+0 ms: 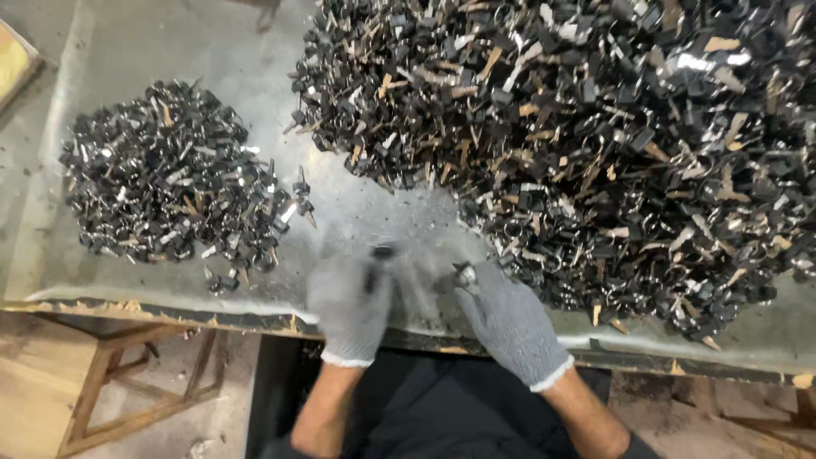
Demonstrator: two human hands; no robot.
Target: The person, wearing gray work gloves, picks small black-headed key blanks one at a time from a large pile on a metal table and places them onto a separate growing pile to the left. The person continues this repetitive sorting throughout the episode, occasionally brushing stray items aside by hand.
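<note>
Both my hands wear grey knit gloves and work close together at the near edge of a grey metal-topped table (127, 59). My left hand (348, 302) is blurred and pinches a small black piece (382, 252) at its fingertips. My right hand (506, 319) holds a small black and silver metal part (465, 274) between thumb and fingers. A huge heap of black and tan key-like parts (595, 144) spreads over the right half of the table, just past my right hand. A smaller heap of the same black parts (166, 183) lies to the left.
A few loose parts (302, 200) lie between the two heaps. The table's near edge (170, 308) is worn and chipped. A wooden stool frame (140, 378) stands on the floor below at the left. A wooden object (13, 59) sits at the far left edge.
</note>
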